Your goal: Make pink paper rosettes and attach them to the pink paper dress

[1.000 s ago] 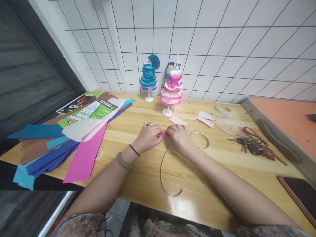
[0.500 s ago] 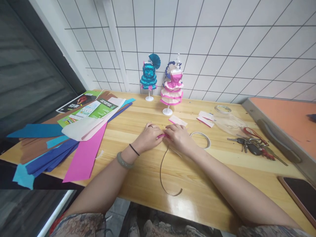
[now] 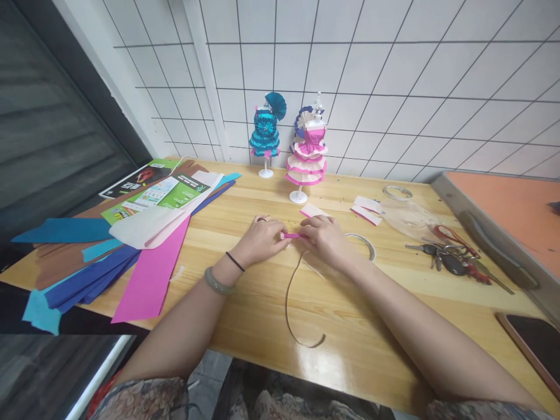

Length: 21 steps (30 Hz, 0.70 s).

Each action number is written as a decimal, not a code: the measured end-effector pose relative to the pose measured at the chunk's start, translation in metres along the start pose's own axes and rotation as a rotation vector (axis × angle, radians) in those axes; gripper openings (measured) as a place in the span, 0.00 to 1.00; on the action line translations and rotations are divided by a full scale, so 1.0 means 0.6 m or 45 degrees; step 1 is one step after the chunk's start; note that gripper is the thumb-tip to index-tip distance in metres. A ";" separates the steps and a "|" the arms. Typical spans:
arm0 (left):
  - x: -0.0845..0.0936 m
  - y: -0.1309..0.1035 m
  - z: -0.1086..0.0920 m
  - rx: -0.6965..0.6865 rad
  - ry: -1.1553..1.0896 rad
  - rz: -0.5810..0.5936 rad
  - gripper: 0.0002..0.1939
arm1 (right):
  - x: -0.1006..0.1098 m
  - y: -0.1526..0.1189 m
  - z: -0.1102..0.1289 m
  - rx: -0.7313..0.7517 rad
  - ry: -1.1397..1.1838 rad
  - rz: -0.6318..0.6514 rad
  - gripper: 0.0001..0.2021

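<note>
Between my two hands a small pleated strip of pink crepe paper [image 3: 294, 235] is pinched, just above the table. My left hand [image 3: 263, 238] closes on its left end, where a whitish folded edge shows. Closed on the right end is my right hand [image 3: 327, 240], whose fingers hide that part. A thin brown curled strip [image 3: 287, 303] trails on the wood below the hands. Pink-and-white paper pieces [image 3: 313, 210] lie just beyond my right hand, and a roll of tape [image 3: 371, 248] lies partly behind it.
Two mini dress forms, one in teal [image 3: 265, 137] and one in pink and white [image 3: 307, 160], stand by the tiled wall. Crepe sheets [image 3: 151, 274] are piled left. On the right are keys [image 3: 452, 262], a phone [image 3: 531, 344] and an orange-topped case [image 3: 503, 216].
My hands have moved slightly apart, and more of the pleated pink paper shows between them. The view has shifted a little.
</note>
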<state>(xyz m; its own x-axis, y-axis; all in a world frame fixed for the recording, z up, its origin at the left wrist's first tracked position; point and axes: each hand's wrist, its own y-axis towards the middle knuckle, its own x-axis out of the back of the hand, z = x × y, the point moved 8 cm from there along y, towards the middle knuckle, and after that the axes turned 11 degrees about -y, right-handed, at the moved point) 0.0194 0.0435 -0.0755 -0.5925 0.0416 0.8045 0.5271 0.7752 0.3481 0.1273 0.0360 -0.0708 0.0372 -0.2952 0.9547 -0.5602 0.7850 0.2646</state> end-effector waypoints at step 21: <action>-0.011 -0.003 -0.022 -0.092 0.126 -0.054 0.09 | 0.004 0.001 0.018 0.036 -0.076 0.035 0.11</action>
<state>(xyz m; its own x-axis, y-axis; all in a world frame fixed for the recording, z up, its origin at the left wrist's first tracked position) 0.0301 0.0336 -0.0751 -0.5541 -0.0557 0.8306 0.5473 0.7274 0.4139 0.1183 0.0299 -0.0700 -0.0271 -0.3065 0.9515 -0.5836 0.7776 0.2339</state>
